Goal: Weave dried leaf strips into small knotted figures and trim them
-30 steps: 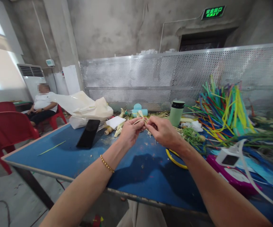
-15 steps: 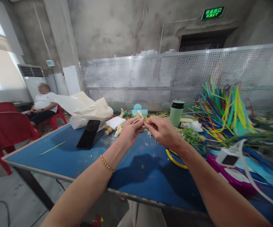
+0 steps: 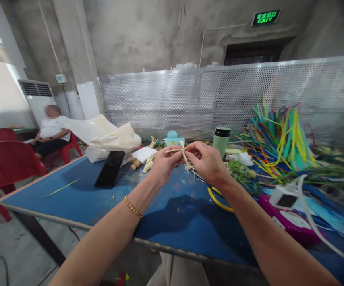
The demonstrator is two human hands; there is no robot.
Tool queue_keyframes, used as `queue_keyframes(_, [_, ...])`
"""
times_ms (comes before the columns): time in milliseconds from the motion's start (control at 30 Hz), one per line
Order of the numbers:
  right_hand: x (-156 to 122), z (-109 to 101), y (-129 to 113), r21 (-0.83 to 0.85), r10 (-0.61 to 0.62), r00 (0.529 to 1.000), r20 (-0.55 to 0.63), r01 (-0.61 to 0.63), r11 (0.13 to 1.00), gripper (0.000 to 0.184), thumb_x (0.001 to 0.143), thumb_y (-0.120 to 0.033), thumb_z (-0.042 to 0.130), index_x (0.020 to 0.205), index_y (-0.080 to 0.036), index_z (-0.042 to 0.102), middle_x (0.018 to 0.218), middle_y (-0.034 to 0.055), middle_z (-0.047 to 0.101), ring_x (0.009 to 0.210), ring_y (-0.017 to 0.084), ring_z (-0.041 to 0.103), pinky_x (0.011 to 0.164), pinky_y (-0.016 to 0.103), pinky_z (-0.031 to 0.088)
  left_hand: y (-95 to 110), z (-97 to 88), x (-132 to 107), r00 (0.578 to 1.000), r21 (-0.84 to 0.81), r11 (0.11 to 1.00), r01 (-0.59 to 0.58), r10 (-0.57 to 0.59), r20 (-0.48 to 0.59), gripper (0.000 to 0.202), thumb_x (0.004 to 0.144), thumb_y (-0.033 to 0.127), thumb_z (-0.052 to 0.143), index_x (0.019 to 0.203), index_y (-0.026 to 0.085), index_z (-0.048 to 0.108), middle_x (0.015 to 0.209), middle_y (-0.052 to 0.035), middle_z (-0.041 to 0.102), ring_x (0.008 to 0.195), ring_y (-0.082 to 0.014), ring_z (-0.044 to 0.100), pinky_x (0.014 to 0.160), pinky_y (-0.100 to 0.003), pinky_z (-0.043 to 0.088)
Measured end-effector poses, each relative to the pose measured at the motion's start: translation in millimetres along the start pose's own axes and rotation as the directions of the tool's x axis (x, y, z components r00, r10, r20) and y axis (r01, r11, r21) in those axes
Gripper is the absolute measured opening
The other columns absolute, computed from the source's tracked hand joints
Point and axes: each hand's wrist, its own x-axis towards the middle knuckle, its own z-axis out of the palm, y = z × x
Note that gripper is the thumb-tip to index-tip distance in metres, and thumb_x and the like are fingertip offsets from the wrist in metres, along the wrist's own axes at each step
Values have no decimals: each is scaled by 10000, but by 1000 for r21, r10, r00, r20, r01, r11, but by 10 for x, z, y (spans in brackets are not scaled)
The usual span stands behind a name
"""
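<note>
Both my hands are raised over the blue table (image 3: pixel 79 198), pinching a small bundle of pale straw strips (image 3: pixel 184 155) between them. My left hand (image 3: pixel 163 163), with a gold bead bracelet at the wrist, grips the bundle's left end with closed fingers. My right hand (image 3: pixel 208 163) pinches the right side, and frayed strip ends hang down between the two hands. A yellow ring (image 3: pixel 218 200) lies on the table under my right wrist.
A black phone (image 3: pixel 109 169), white paper and a cream plastic bag (image 3: pixel 106 137) lie at the back left. A green flask (image 3: pixel 221 141), coloured plastic strips (image 3: pixel 279 139), green stalks and a white and magenta device (image 3: pixel 291 210) crowd the right. A person sits on a red chair at far left.
Both hands have lifted slightly and the straw bundle now shows more clearly between them, with its frayed ends hanging. The view has shifted a little.
</note>
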Motion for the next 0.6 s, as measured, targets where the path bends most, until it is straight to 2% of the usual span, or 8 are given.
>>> queue_keyframes(200, [-2, -31, -54, -3, -25, 1000, -3, 25, 1000, 62, 800, -143, 579, 759, -176, 613, 686, 18, 647, 598, 127, 564, 584, 248, 424, 2, 16, -12, 1000, 11, 1000, 0, 0, 25, 268, 641, 237, 828, 838, 114, 692, 765, -42, 683, 673, -108, 604, 684, -266, 461])
queue_keyframes(600, [-10, -89, -60, 139, -31, 999, 17, 29, 990, 67, 803, -145, 575, 763, -180, 617, 635, -23, 617, 566, 96, 504, 544, 220, 378, 89, 88, -63, 998, 45, 999, -29, 27, 52, 251, 665, 252, 810, 854, 126, 704, 736, -29, 676, 641, -112, 602, 693, -284, 466])
